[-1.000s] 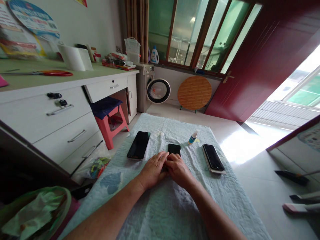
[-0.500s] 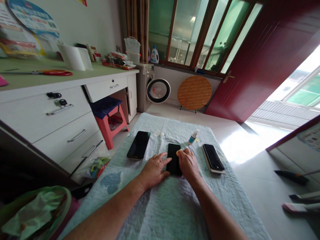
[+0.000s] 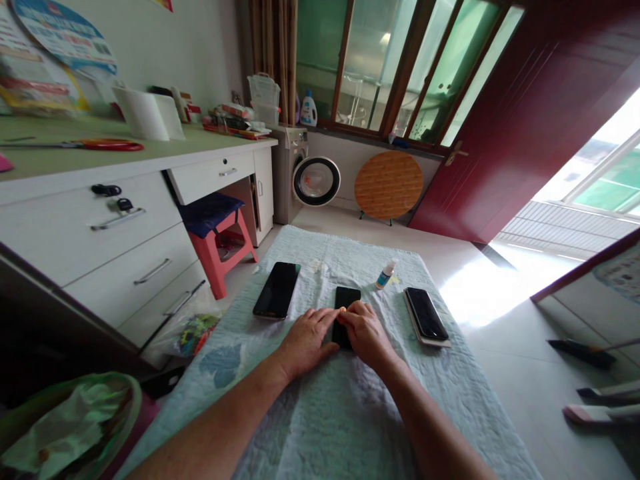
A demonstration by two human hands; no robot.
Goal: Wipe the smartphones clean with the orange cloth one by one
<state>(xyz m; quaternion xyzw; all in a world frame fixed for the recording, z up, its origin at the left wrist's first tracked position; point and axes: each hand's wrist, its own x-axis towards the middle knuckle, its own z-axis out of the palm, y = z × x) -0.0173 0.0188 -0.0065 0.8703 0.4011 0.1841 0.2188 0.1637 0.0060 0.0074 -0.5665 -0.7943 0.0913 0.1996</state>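
A black phone [image 3: 347, 293] lies on the pale blue quilted cloth [image 3: 320, 427] between my hands. My left hand [image 3: 307, 339] rests at its left edge with thumb and fingers apart. My right hand [image 3: 366, 333] is closed on a small orange piece [image 3: 343, 311], pressed on the screen close to my left fingertips; most of the piece is hidden. To the left lies a larger black phone [image 3: 277, 290]. On the right, another dark phone [image 3: 427, 313] lies on a pale flat item. A small spray bottle [image 3: 386, 274] stands behind my right hand.
A white desk [image 3: 130, 233] with drawers runs along the left, with a red stool [image 3: 217, 260] under it. A green-rimmed bin [image 3: 133, 413] is at the lower left. Beyond the cloth are a washing machine [image 3: 287, 193] with its door open and a round wooden board [image 3: 389, 185].
My right hand has moved left across the middle phone with the orange piece, up to my left fingertips. My left hand has barely moved.
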